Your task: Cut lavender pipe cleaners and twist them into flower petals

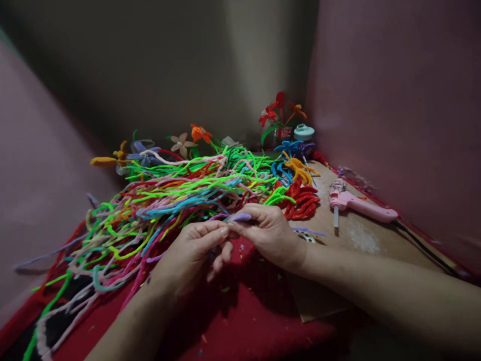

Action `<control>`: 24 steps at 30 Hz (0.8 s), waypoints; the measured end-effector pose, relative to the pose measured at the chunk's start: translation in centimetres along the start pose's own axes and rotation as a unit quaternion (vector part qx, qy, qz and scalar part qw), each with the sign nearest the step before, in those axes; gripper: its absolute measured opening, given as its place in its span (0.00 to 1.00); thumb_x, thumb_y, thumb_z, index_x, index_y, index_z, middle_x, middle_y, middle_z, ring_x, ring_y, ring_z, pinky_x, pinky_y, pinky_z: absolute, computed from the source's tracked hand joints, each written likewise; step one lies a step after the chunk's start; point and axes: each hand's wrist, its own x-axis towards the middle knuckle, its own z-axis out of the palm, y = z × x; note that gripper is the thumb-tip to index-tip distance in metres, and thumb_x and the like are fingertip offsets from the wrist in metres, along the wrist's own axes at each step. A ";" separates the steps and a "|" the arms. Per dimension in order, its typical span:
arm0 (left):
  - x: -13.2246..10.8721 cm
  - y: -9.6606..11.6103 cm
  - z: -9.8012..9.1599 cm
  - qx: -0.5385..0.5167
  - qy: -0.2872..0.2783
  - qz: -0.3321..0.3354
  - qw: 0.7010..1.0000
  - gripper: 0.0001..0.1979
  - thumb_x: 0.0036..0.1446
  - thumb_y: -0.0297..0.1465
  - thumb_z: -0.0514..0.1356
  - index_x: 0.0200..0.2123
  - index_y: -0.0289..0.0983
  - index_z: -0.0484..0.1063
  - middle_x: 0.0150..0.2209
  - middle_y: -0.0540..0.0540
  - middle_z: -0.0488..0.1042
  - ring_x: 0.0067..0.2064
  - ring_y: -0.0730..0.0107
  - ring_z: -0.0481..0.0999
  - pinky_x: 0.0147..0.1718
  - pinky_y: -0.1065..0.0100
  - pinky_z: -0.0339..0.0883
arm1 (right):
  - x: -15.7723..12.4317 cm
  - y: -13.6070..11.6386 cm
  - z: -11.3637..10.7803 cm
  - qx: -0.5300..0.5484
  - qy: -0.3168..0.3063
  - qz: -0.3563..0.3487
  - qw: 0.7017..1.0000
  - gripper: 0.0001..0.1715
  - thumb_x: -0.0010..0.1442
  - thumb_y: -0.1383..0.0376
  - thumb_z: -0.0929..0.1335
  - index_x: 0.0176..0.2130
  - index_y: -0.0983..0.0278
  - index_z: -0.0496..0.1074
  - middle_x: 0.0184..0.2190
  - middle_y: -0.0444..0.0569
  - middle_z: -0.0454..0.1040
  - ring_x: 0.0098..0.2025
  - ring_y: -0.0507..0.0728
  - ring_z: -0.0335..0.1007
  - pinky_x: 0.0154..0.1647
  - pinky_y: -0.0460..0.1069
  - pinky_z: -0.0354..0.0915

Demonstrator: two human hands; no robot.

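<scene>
A short lavender pipe cleaner point(241, 217) is pinched in my right hand point(276, 238), its rounded end showing over the fingers. My left hand point(199, 245) meets the right at the fingertips, thumb and forefinger pressed together around the piece's lower end, which the fingers hide. The other left fingers curl loosely below. Right behind both hands spreads a big heap of pipe cleaners point(180, 193) in green, pink, blue, yellow and other colours. Beside my right wrist, another lavender pipe cleaner point(310, 231) lies on the board.
A pink glue gun point(361, 204) rests on the brown board point(363, 240) at right, its black cord trailing toward me. Bundles of red loops point(301, 200) and orange loops point(298, 169) lie behind. Finished flowers point(268, 114) stand at the back near a pale blue-capped bottle point(303, 132). Walls enclose the corner.
</scene>
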 end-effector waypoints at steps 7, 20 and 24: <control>0.5 -1.7 1.8 0.510 0.253 0.289 0.770 0.09 0.55 0.34 0.56 0.35 0.38 0.75 0.27 0.42 0.74 0.31 0.63 0.72 0.31 0.68 0.60 | 0.0 0.1 0.6 0.017 0.088 0.103 0.991 0.10 0.55 0.64 0.67 0.24 0.65 0.71 0.20 0.42 0.67 0.24 0.50 0.60 0.28 0.46 0.58; 1.8 4.5 4.0 0.095 0.159 0.148 0.971 0.12 0.55 0.35 0.54 0.22 0.36 0.66 0.15 0.54 0.65 0.15 0.77 0.62 0.16 0.75 0.55 | 2.6 -0.8 -3.4 -0.144 0.064 -0.209 0.965 0.12 0.60 0.65 0.65 0.40 0.64 0.77 0.34 0.49 0.78 0.36 0.52 0.72 0.39 0.48 0.66; 3.6 5.4 5.0 0.102 0.126 0.196 0.967 0.11 0.54 0.37 0.55 0.30 0.35 0.69 0.20 0.53 0.68 0.19 0.77 0.65 0.19 0.75 0.58 | 3.2 -1.5 -5.2 -0.079 0.082 -0.122 0.986 0.10 0.58 0.63 0.67 0.38 0.62 0.78 0.30 0.45 0.77 0.31 0.50 0.69 0.33 0.46 0.66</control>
